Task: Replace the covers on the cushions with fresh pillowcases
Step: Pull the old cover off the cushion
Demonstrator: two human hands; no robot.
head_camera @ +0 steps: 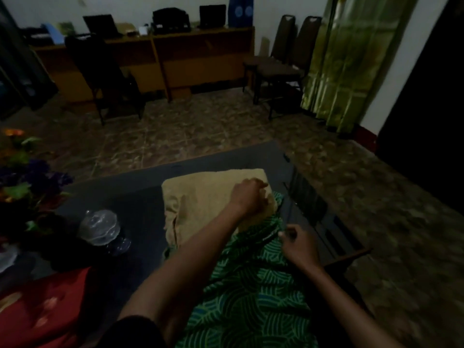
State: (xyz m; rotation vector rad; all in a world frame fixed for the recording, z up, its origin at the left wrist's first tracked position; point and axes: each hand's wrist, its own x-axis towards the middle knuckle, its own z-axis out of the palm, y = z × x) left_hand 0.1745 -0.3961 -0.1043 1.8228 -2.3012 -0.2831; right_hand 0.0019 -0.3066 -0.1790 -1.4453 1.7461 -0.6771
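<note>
A tan cushion [200, 197] lies on the dark table [135, 197], its near end inside a green patterned pillowcase [253, 292] that runs toward me. My left hand [248, 194] reaches across and grips the cushion's far right corner at the pillowcase opening, fingers curled. My right hand [298, 244] pinches the pillowcase's edge at the right side, close to the table's edge. The cushion's near part is hidden under the green fabric and my arms.
A clear glass vessel [100, 227] and a bunch of flowers [27, 177] stand on the table's left. A red cloth [42, 315] lies at the near left. Chairs [283, 66] and a long wooden desk [175, 59] stand across the tiled floor.
</note>
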